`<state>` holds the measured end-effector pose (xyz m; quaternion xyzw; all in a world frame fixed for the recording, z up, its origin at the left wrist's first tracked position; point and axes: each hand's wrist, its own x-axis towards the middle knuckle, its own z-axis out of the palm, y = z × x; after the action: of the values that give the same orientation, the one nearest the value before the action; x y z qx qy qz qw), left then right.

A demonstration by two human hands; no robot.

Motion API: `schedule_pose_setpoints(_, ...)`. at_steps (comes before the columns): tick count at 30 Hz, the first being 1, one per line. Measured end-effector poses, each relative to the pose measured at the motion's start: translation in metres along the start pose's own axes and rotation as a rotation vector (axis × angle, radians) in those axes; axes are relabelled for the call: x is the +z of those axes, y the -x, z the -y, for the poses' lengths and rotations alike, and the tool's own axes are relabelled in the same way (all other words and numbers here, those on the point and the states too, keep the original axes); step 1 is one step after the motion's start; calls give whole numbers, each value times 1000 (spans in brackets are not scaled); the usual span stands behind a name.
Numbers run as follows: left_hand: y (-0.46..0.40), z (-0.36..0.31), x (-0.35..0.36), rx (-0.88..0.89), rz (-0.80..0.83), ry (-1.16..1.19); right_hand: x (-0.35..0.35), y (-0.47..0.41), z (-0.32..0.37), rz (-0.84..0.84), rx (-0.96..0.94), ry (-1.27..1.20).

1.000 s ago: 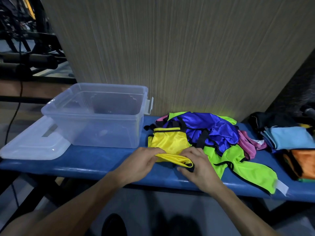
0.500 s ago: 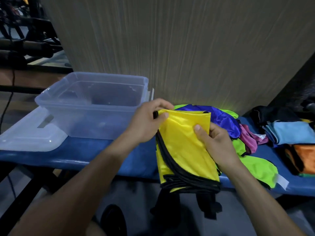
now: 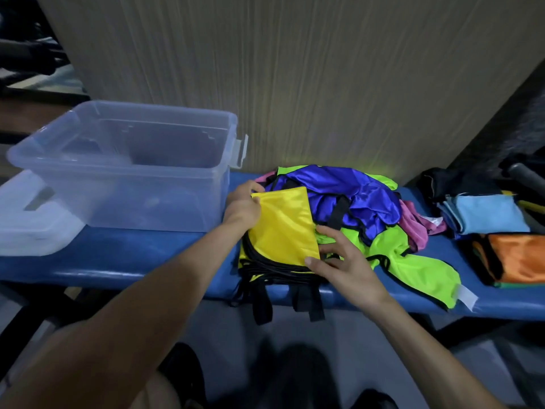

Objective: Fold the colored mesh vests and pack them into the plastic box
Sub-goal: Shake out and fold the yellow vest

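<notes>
Now that the folded yellow mesh vest with black trim (image 3: 281,231) lies flat on the blue padded tabletop (image 3: 124,258) instead of being held up in the air as it was half a second ago, the fold looks all but finished. Its black straps hang over the near edge below the hands. The left hand (image 3: 243,203) pinches the vest's far left corner, with thumb and fingers curled on the cloth. The right hand (image 3: 339,258) has let go of the upper edge it pinched before and now rests with spread fingers at the near right corner, its fingertips on or just beside the trim; I cannot tell whether they press down. A second ago both hands were bunching a small piece of this vest at the tabletop's near edge, so it has since been lifted, doubled over and laid down. Just beyond the right hand sits the loose heap of blue, lime-green and pink vests (image 3: 354,199), unfolded. To the left of the left hand stands the clear plastic box (image 3: 124,172), with nothing visible inside it, and its lid (image 3: 32,219) lies further left. Judging from this, the yellow vest is the first one ready to pack.
</notes>
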<state>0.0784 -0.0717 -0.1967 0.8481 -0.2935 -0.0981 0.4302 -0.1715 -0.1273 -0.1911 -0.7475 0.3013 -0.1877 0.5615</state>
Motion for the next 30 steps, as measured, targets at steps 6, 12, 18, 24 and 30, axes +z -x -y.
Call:
schedule_pose_setpoints(6,7,-2,-6,-65,106,-38,-3,16,-9,61,-12,30)
schedule_pose_setpoints(12,60,1,-35,208,181,-294,-3,11,-19,32,-101,19)
schedule_pose_setpoints(18,115,20,-60,766,495,-343,-5,14,-14,124,-85,-14)
schedule_pose_setpoints(24,113,28,-57,771,582,-368,6,23,-24,0,-99,-42)
schedule_pose_setpoints(30,111,27,-53,735,611,-484,19,33,-33,-177,-104,-151)
